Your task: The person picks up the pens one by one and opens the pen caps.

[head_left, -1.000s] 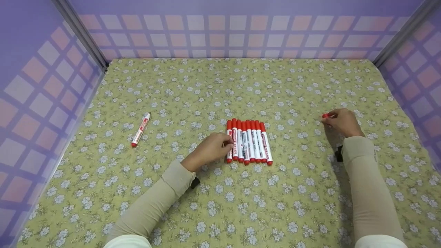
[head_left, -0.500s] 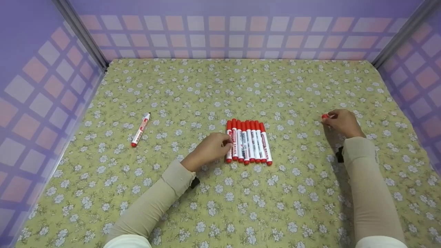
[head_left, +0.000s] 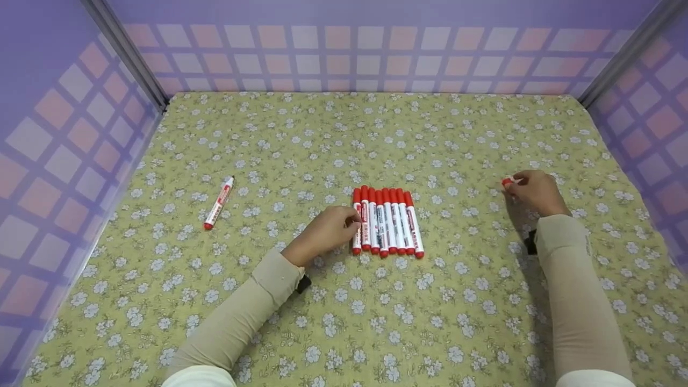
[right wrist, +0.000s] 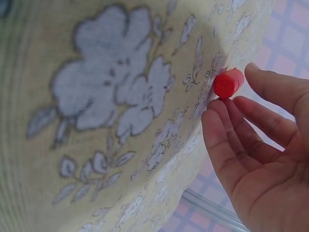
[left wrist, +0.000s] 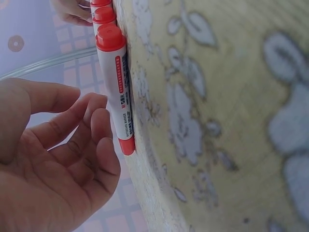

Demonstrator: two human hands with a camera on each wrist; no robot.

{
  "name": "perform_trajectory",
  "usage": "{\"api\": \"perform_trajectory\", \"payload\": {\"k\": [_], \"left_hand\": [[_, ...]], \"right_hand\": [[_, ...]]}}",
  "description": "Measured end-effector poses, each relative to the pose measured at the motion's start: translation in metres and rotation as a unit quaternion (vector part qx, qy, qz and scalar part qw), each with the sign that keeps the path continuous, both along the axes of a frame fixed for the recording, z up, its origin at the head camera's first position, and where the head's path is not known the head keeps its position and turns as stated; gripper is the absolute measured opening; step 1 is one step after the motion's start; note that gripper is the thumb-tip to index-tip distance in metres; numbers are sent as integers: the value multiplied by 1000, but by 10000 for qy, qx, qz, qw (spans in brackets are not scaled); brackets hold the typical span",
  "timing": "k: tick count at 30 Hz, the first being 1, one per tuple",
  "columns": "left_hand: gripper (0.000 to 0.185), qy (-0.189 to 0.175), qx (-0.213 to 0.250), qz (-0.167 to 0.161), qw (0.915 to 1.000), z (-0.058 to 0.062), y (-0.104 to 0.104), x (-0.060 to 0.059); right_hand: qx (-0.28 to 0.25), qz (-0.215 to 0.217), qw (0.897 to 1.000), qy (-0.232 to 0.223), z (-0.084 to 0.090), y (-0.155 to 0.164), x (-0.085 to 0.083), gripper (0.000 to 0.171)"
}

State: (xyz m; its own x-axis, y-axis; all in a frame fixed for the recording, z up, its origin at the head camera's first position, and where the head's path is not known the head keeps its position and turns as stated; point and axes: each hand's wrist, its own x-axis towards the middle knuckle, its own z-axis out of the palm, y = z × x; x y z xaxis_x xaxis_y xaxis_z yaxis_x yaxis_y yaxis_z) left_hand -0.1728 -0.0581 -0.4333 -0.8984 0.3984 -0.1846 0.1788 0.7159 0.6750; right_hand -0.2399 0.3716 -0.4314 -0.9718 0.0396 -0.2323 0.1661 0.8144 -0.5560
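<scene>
Several capped red-and-white whiteboard markers [head_left: 395, 223] lie side by side in a row at the middle of the cloth. At the row's left edge is my left hand [head_left: 325, 231], its fingers loosely curled and holding nothing. The left wrist view has the end marker [left wrist: 115, 82] right by the fingertips; I cannot tell whether they touch. Off to the right, a loose red marker cap [right wrist: 228, 83] lies on the cloth. My right hand [head_left: 539, 194] is around it, with thumb and fingers slightly apart from it. An uncapped marker [head_left: 219, 203] lies alone at the left, dark tip pointing away.
A yellow-green flowered cloth [head_left: 322, 140] covers the table. Purple panels with pink and white squares form a back wall [head_left: 371, 54], a left wall [head_left: 59, 134] and a right wall [head_left: 650, 107].
The right thumb and fingers have parted a little around the cap, which stays in place. The left hand and the markers have hardly moved.
</scene>
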Motion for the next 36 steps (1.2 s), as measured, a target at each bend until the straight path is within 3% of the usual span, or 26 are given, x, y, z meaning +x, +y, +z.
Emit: {"api": "perform_trajectory", "payload": {"k": [7,18,30,36], "left_hand": [[20,14,-16,135,9999,-3,-2,-4],[30,-413,152,458,9980,-5,-2,-10],[42,-389,127,334,9986,-7,0,-21],[41,-702,543,271,9957,-8,2,-26]], "right_hand": [[-82,-43,9997,233,2,-4,1,56],[-35,294,9966,772,10,-24,4,48],[25,746,9918,1038,20,-56,7,43],[44,959,9906,979,26,-73,8,43]]}}
